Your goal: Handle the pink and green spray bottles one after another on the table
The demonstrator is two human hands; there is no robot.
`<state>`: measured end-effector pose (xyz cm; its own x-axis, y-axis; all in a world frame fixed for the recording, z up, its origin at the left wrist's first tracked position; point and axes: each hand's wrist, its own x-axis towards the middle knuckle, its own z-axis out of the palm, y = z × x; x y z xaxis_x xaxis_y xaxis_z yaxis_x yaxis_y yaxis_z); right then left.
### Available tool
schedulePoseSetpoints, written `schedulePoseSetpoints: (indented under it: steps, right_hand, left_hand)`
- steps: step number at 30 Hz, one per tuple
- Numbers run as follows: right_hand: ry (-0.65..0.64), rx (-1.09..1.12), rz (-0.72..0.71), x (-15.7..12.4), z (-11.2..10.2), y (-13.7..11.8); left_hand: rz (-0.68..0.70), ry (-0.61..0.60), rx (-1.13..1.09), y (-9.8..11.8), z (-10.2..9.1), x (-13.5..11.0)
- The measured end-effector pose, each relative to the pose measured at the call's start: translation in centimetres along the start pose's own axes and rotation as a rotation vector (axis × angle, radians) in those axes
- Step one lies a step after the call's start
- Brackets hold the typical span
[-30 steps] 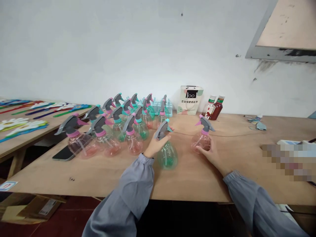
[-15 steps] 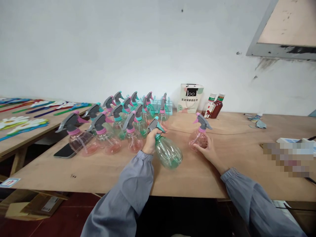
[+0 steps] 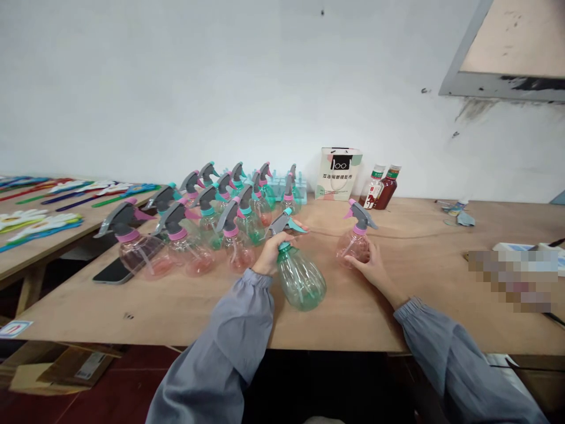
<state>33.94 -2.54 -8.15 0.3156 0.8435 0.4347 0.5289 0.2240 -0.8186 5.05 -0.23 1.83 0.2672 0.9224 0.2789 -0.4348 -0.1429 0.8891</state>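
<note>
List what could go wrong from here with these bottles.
The left hand grips the tilted green bottle near its neck, so its body might swing or slip. The pink bottle close beside that hand could be knocked. The right hand holds another pink bottle nearby, which the green one might bump.

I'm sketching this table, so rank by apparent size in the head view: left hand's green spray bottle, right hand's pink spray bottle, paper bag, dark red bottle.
1. Green spray bottle
2. Pink spray bottle and paper bag: too alike to rank
3. Dark red bottle
</note>
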Motion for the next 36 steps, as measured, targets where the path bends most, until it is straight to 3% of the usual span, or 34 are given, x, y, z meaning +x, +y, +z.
schedulePoseSetpoints:
  steps: [5,11,17,23,28,31,36]
  right_hand:
    - [-0.017,0.004,-0.046,0.1,0.0,0.5]
    - [-0.013,0.016,-0.045,0.1,0.2,0.8]
    - [0.0,0.005,-0.043,0.1,0.1,0.5]
    - [-0.018,0.006,-0.057,0.2,0.1,0.9]
    - [-0.045,-0.014,-0.074,0.4,0.1,1.3]
    - [-0.049,-0.01,-0.068,0.4,0.1,1.3]
    - [-0.023,-0.006,-0.061,0.2,0.2,1.1]
  left_hand:
    - [-0.006,0.152,-0.041,0.1,-0.2,0.0]
    - [-0.013,-0.005,-0.011,0.2,0.1,0.0]
    - [0.033,0.117,0.023,0.1,0.1,-0.3]
    - [0.081,0.006,0.061,0.1,0.4,-0.2]
    - [0.046,0.137,0.0,-0.1,-0.2,0.0]
    - [0.153,0.169,0.091,-0.2,-0.8,0.2]
    - [0.428,0.167,0.438,-0.1,-1.1,0.2]
